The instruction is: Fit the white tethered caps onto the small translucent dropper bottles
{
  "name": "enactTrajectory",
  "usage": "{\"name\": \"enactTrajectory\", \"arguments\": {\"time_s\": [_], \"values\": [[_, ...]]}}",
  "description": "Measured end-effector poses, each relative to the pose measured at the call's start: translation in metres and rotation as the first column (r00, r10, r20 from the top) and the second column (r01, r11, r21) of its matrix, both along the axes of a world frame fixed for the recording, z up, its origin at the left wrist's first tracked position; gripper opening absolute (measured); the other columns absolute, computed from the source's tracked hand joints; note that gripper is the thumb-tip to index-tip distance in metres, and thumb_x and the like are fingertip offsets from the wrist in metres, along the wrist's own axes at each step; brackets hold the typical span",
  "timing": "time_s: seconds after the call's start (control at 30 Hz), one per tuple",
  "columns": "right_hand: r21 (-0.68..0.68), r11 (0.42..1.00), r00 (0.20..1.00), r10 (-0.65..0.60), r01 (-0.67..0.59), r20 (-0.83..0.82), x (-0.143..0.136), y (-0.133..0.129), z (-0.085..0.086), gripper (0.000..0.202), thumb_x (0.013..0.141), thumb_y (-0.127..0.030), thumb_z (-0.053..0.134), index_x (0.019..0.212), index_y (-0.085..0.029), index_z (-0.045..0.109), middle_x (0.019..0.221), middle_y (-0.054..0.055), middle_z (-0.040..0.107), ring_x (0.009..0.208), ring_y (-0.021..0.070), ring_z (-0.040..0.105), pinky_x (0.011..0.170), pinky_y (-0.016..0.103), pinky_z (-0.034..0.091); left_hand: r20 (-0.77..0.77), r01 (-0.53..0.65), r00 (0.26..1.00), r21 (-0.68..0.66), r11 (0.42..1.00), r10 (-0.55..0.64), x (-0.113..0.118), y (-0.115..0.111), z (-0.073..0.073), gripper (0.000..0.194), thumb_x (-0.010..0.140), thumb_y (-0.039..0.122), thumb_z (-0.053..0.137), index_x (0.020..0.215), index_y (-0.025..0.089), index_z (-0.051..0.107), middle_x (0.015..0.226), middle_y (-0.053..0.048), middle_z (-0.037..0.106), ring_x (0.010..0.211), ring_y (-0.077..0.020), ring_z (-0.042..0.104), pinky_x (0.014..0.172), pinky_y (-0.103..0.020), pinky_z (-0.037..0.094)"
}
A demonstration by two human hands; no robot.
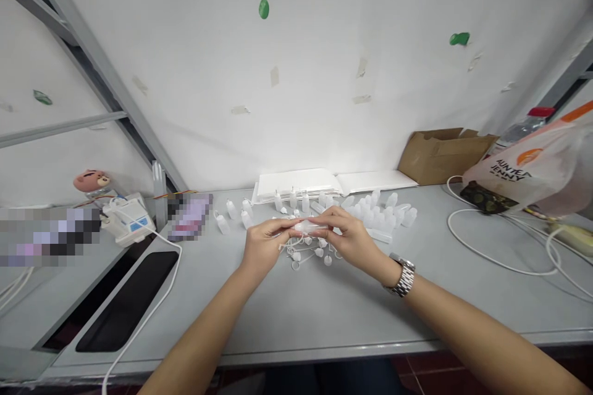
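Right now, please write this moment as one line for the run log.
left hand: holds translucent piece | right hand: holds same piece | nearby: small white parts, translucent bottles

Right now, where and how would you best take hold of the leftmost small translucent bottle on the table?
Probably by the wide body of that bottle, below its thin tip, coming in from the near left: the neighbouring bottles stand behind it and to its right.
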State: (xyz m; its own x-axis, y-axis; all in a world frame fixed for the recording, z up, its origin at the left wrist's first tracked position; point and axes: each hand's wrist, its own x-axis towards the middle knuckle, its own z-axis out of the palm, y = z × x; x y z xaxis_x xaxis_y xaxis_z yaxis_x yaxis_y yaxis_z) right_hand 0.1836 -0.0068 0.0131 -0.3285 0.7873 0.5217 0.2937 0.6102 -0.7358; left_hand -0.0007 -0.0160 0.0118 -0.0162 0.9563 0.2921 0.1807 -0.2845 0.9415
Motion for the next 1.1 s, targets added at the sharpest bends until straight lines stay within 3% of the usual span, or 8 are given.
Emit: {"name": "enactTrajectory", "arguments": {"time_s": [0.1, 0.2, 0.33, 0.63, 0.73, 0.87, 0.93, 1.1], "values": [[-0.207, 0.978, 1.0, -0.006, 0.005, -0.002, -0.002, 0.003, 0.001, 0.02, 0.08, -0.034, 0.056, 0.095, -0.026, 0.065, 0.075, 0.002, 0.059, 0.069, 0.0152, 0.054, 0.064, 0.031, 0.045, -0.062, -0.013, 0.998, 0.047, 0.999, 0.016, -0.001, 0.002, -0.002, 0.015, 0.066, 0.019, 0.063, 0.078, 0.021, 0.072, 0.077, -0.002, 0.071, 0.07, -0.0179, 0.066, 0.069, -0.029, 0.053], [-0.418, 0.909, 0.996, -0.042, 0.003, -0.083, -0.005, 0.006, -0.002, 0.025, 0.082, -0.04, 0.05, 0.092, -0.019, 0.061, 0.065, 0.0, 0.058, 0.057, 0.013, 0.053, 0.053, 0.027, 0.042, -0.09, -0.004, 0.996, 0.069, 0.998, 0.01, 0.0, 0.003, -0.004, 0.017, 0.066, 0.015, 0.061, 0.076, 0.023, 0.072, 0.08, -0.002, 0.071, 0.077, -0.0185, 0.065, 0.072, -0.029, 0.052], [-0.555, 0.831, 0.982, -0.074, -0.036, -0.174, -0.008, 0.009, -0.006, 0.032, 0.082, -0.046, 0.046, 0.082, -0.016, 0.057, 0.052, -0.003, 0.05, 0.047, 0.011, 0.047, 0.046, 0.025, 0.036, -0.053, 0.01, 0.999, -0.017, 1.0, -0.011, 0.004, 0.002, -0.002, 0.018, 0.065, 0.015, 0.061, 0.078, 0.021, 0.072, 0.083, -0.003, 0.071, 0.078, -0.0184, 0.065, 0.074, -0.03, 0.052], [-0.523, 0.845, 0.957, -0.049, -0.113, -0.286, -0.008, 0.003, 0.005, 0.029, 0.07, -0.038, 0.064, 0.088, -0.016, 0.06, 0.069, 0.001, 0.062, 0.064, 0.0132, 0.058, 0.062, 0.028, 0.045, 0.142, 0.006, 0.99, -0.096, 0.995, 0.008, 0.003, 0.007, 0.001, 0.013, 0.06, 0.016, 0.067, 0.073, 0.017, 0.071, 0.08, -0.003, 0.072, 0.071, -0.018, 0.067, 0.069, -0.029, 0.054], [-0.52, 0.85, 0.975, -0.04, -0.081, -0.217, -0.007, 0.004, 0.006, 0.027, 0.074, -0.043, 0.059, 0.08, -0.016, 0.06, 0.059, -0.001, 0.059, 0.054, 0.0113, 0.053, 0.054, 0.025, 0.042, 0.134, -0.002, 0.991, -0.09, 0.996, 0.014, 0.005, 0.006, 0.0, 0.013, 0.06, 0.015, 0.066, 0.073, 0.017, 0.071, 0.08, -0.003, 0.072, 0.071, -0.018, 0.067, 0.07, -0.03, 0.054], [-0.553, 0.833, 0.997, -0.034, -0.009, -0.068, -0.006, 0.009, 0.001, 0.05, 0.081, -0.056, 0.041, 0.054, -0.016, 0.052, 0.048, 0.0, 0.052, 0.04, 0.0084, 0.042, 0.042, 0.023, 0.033, 0.149, 0.011, 0.989, -0.055, 0.998, -0.003, 0.009, 0.002, -0.001, 0.012, 0.06, 0.015, 0.065, 0.071, 0.017, 0.071, 0.084, -0.004, 0.072, 0.076, -0.019, 0.067, 0.076, -0.032, 0.053], [-0.568, 0.823, 0.999, -0.036, 0.006, -0.041, -0.005, 0.01, -0.001, 0.055, 0.082, -0.059, 0.036, 0.052, -0.016, 0.051, 0.045, 0.0, 0.049, 0.037, 0.008, 0.04, 0.041, 0.023, 0.032, 0.168, 0.027, 0.986, -0.047, 0.999, -0.019, 0.011, 0.001, -0.001, 0.01, 0.061, 0.016, 0.065, 0.069, 0.017, 0.071, 0.085, -0.004, 0.072, 0.075, -0.0191, 0.067, 0.077, -0.032, 0.054], [-0.515, 0.851, 0.986, 0.015, -0.099, -0.166, -0.003, 0.01, 0.0, 0.037, 0.075, -0.049, 0.056, 0.093, -0.017, 0.057, 0.066, 0.0, 0.058, 0.053, 0.0111, 0.054, 0.053, 0.024, 0.043, 0.153, -0.061, 0.985, -0.104, 0.993, 0.077, 0.009, 0.004, 0.001, 0.009, 0.059, 0.016, 0.068, 0.068, 0.018, 0.07, 0.078, -0.003, 0.072, 0.074, -0.0194, 0.067, 0.074, -0.032, 0.054]]}}
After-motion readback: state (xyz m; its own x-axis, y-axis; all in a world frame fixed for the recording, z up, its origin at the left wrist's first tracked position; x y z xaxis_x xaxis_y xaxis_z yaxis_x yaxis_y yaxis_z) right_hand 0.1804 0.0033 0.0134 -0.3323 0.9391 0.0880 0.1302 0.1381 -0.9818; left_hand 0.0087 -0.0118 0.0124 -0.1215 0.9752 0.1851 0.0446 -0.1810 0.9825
